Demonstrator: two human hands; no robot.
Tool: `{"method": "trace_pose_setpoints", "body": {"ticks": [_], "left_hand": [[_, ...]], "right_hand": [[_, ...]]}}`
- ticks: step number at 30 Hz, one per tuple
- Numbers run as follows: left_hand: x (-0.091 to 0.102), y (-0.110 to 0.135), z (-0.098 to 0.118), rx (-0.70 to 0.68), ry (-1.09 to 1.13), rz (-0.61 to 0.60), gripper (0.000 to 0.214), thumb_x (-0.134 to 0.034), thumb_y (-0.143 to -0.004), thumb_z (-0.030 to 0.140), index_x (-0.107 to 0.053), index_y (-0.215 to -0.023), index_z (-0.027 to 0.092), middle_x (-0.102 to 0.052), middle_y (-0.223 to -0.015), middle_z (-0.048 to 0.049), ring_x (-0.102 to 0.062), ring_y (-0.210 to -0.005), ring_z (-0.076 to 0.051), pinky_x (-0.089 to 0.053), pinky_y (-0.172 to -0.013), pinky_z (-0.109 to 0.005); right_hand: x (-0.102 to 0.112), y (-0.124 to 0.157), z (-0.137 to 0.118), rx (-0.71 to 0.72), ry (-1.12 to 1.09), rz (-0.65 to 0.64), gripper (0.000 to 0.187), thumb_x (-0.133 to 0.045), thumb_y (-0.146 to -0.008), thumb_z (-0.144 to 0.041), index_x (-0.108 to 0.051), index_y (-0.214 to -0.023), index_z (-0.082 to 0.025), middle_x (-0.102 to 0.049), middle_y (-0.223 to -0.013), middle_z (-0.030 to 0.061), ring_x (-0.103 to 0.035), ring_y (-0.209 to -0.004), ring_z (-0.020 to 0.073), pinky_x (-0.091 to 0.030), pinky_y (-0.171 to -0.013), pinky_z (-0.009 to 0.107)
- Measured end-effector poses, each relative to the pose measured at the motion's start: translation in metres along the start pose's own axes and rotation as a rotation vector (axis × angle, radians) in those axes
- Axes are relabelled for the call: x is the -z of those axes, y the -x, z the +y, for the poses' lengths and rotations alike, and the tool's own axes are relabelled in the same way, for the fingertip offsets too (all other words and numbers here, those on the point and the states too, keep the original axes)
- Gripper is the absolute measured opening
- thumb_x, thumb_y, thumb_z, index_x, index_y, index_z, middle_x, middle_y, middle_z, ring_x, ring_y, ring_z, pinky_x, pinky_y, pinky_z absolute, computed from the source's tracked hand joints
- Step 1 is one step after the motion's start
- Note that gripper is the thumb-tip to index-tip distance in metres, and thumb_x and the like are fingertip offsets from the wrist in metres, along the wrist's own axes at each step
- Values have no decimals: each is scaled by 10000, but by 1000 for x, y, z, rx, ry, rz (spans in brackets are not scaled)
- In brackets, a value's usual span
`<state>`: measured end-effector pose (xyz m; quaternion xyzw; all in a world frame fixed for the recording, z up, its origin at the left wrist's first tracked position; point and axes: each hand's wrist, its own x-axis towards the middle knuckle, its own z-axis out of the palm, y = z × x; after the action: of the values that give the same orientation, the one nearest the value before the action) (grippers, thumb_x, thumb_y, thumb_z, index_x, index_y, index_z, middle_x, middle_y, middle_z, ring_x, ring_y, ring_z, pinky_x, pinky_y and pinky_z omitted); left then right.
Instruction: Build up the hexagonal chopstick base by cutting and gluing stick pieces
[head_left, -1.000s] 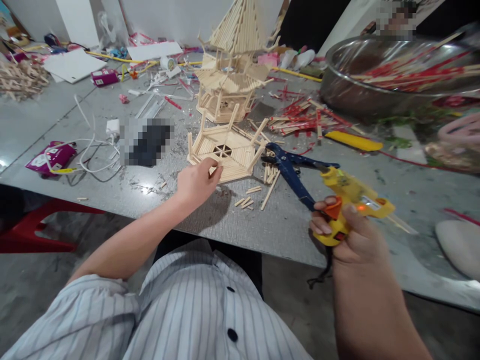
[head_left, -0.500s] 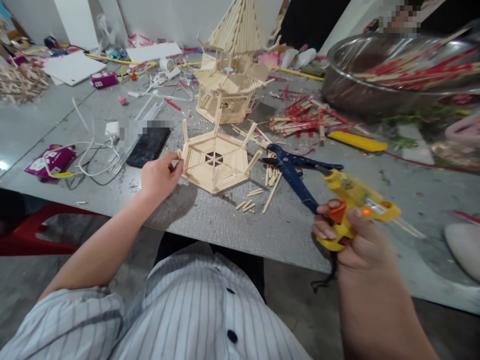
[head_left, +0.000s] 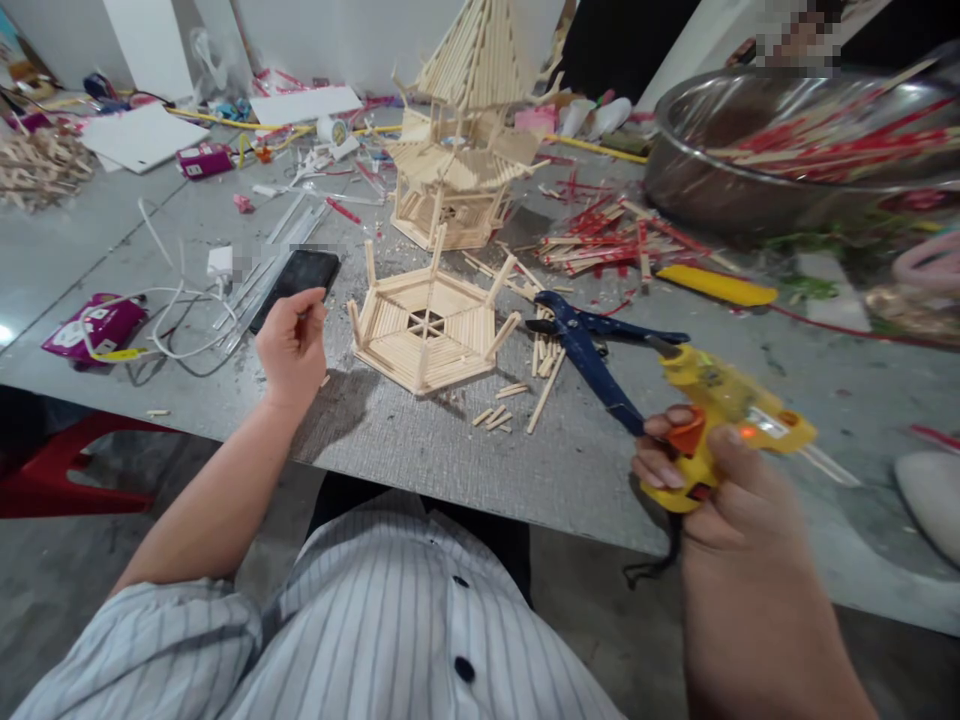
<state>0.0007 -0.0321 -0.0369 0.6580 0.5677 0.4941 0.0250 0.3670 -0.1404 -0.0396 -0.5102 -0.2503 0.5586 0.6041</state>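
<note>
A flat hexagonal frame of wooden sticks [head_left: 427,325] with upright posts at its corners lies on the grey table [head_left: 450,455]. My left hand [head_left: 292,345] hovers just to its left, apart from it, thumb and forefinger pinched together; what they hold is too small to name. My right hand [head_left: 720,480] is wrapped round the grip of a yellow glue gun [head_left: 724,410] at the table's near edge, nozzle pointing left and up. Behind the frame stands a tall stick pagoda [head_left: 461,150].
Blue pliers [head_left: 592,355] and loose short sticks [head_left: 517,400] lie between frame and glue gun. A black phone [head_left: 296,285], white charger cable [head_left: 172,320] and purple packet [head_left: 94,325] sit left. A metal bowl [head_left: 712,170] of red-tipped sticks stands back right, a yellow knife [head_left: 716,285] below it.
My left hand let go of the hexagonal frame after turning and shifting it left, then drew back to the left. My right hand with the glue gun sank slightly.
</note>
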Motion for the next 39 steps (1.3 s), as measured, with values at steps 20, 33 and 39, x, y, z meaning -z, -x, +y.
{"method": "trace_pose_setpoints", "body": {"ticks": [20, 33, 39], "left_hand": [[9, 3, 10, -116, -64, 107, 240, -457, -873, 351, -632, -891, 187, -631, -710, 3, -506, -561, -82, -420, -555, -236], [5, -11, -5, -285, 12, 162, 130, -527, -820, 286, -640, -880, 263, -565, -691, -7, -456, -579, -127, -390, -547, -293], [6, -12, -7, -275, 3, 122, 230, -530, -807, 345, -526, -606, 233, -564, -643, -8, -512, -641, -160, -406, -607, -320]], "right_hand": [[7, -11, -24, 53, 99, 64, 360, -807, -401, -426, -624, -616, -203, -661, -639, 65, -385, -353, 76, -321, -322, 252], [94, -50, -80, -221, 403, 340, 220, -593, -786, -278, -572, -600, -160, -547, -471, 43, -436, -351, 101, -342, -358, 245], [98, -62, -85, -406, 536, 230, 361, -508, -848, -374, -598, -600, -128, -526, -440, 52, -441, -341, 99, -322, -353, 232]]}}
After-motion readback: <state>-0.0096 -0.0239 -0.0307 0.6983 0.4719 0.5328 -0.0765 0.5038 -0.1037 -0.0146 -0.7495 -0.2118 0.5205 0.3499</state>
